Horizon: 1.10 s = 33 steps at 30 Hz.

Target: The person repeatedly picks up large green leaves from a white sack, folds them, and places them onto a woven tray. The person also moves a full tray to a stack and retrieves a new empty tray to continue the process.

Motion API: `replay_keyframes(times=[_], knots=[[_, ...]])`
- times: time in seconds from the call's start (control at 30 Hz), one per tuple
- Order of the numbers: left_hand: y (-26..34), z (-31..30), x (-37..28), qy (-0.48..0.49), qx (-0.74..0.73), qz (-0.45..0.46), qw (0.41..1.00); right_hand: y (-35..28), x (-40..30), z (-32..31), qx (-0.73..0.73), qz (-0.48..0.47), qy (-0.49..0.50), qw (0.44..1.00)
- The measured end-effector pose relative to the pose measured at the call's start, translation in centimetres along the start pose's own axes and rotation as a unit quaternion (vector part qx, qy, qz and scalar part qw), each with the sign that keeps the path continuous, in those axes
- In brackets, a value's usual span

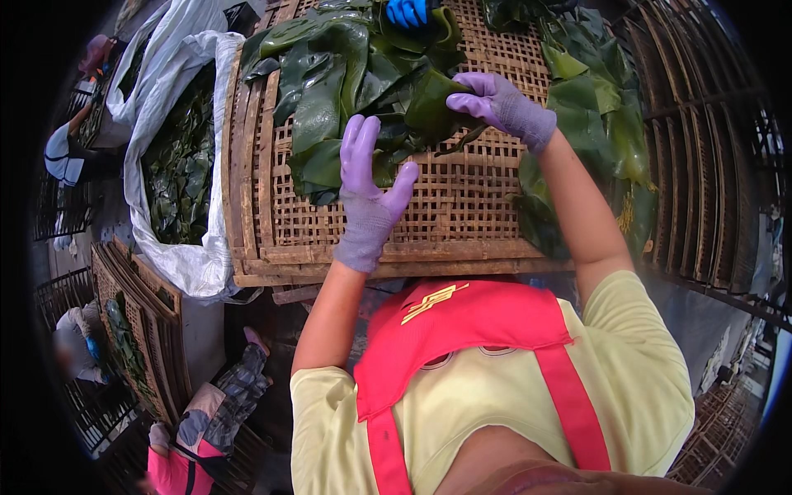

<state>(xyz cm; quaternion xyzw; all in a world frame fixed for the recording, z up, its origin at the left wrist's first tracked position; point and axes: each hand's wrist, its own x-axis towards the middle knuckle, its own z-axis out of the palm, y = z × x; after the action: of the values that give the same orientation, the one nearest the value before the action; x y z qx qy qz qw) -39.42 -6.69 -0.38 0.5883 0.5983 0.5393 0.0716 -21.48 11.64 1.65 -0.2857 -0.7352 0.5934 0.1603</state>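
My right hand (pixel 504 108), in a lilac coated glove, pinches the edge of a green kelp blade (pixel 430 102) between thumb and fingers. My left hand (pixel 371 179), gloved alike, is held with thumb and fingers apart over the near edge of the pile of wet kelp sheets (pixel 318 93). Whether its fingertips touch the kelp is hard to tell. Beneath lies a woven bamboo tray (pixel 451 210), with bare weave showing nearest my body. A blue-gloved hand (pixel 408 11) of another person rests on the far side of the pile.
More kelp (pixel 594 111) is spread along the right side. A white woven sack (pixel 213 185) full of kelp stands on the left. Upright racks of trays (pixel 699 142) line the right. Several people work at the left, one beside stacked trays (pixel 154 309).
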Motion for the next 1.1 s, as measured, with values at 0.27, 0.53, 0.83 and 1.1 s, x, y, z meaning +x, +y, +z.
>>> replay_keyframes(times=[0.27,0.53,0.83,1.1], knots=[[0.7,4.8,3.4,-0.203,-0.420,-0.393,0.793,1.1,-5.5,-1.0,-0.039,-0.119,0.258,0.958],[3.3,8.8,-0.2,-0.223,-0.510,-0.461,0.691,4.7,-13.1,3.9,0.293,0.023,0.210,0.933],[0.2,6.5,-5.4,-0.235,-0.052,-0.115,0.964,4.3,-14.9,2.5,-0.388,0.037,0.119,0.913],[-4.1,3.5,-2.3,-0.167,-0.048,-0.222,0.959,9.7,2.6,2.5,-0.472,-0.152,0.115,0.861]])
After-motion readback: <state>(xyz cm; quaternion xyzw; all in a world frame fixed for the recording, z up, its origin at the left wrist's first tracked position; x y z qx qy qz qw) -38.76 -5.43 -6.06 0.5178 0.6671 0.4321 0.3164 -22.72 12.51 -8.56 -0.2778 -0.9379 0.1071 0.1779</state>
